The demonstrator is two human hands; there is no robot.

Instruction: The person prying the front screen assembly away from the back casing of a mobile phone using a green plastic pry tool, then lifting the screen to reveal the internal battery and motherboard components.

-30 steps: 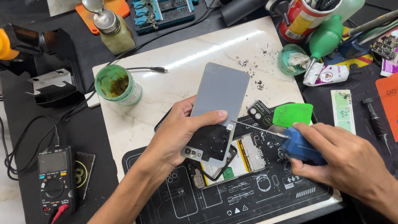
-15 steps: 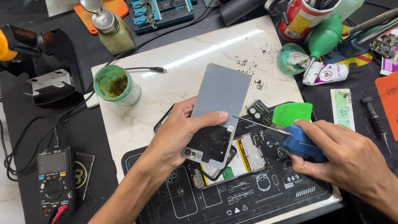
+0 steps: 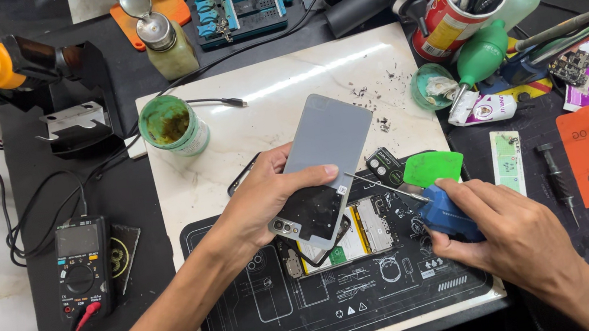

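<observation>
Marble makes up the 1 pale slab (image 3: 263, 94) that lies on a black bench (image 3: 132, 185) crowded with tools, and 1 black printed work mat (image 3: 342, 309) covers the slab's near half. On the mat lies 1 opened phone (image 3: 352, 237), its insides showing, partly under 1 grey back cover (image 3: 326, 146) that is lifted and tilted above it. Only 2 hands are in view, both the person's own. The left hand (image 3: 262, 203) is closed on the cover, thumb across its face and fingers wrapped behind its lower edge. The right hand (image 3: 521, 239) is clenched around 1 blue-handled tool (image 3: 446, 214), whose thin metal shaft points left toward the seam between cover and phone; whether the tip touches cannot be told. Just beside that hand lies 1 green pick (image 3: 433, 168). At the bench's left edge sits 1 black multimeter (image 3: 82, 263) with a red lead. Near the slab's far left corner stands 1 small green-rimmed jar (image 3: 171, 124), and at the far right 1 red can (image 3: 445, 23) is stuffed with tools.
</observation>
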